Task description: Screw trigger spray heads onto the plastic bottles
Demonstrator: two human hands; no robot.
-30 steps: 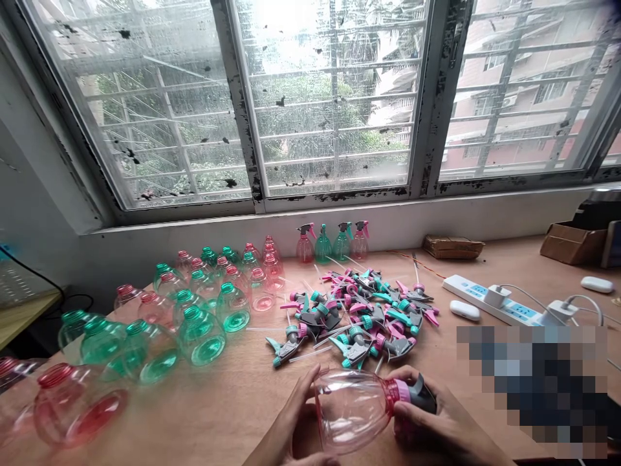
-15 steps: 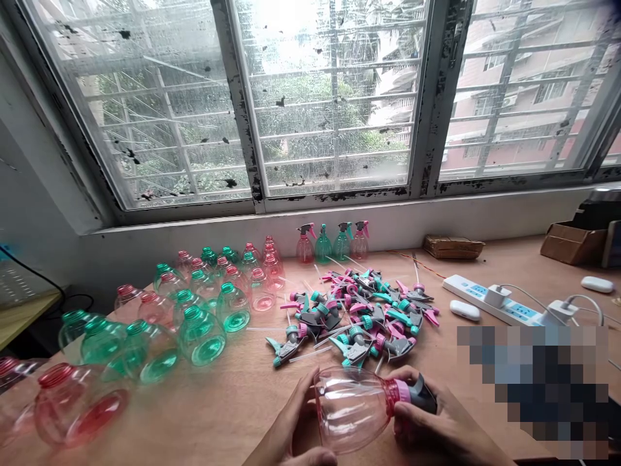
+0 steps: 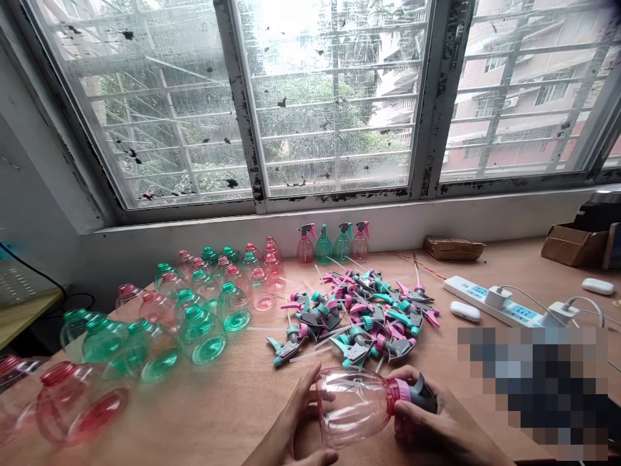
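Wooden table [image 3: 242,408] under a window. Far left: a cluster of uncapped green and pink bottles [image 3: 194,317], too overlapped to count. Centre: a tangled heap of trigger spray heads [image 3: 359,314], also uncountable. By the far wall: four assembled spray bottles [image 3: 332,243]. Near centre: one pink bottle [image 3: 354,404] on its side. The left hand [image 3: 295,421] cups its base, fingers spread. The right hand [image 3: 431,427] is closed on its grey trigger head [image 3: 422,396]. Since half a second earlier the bottle's position and both grips are unchanged.
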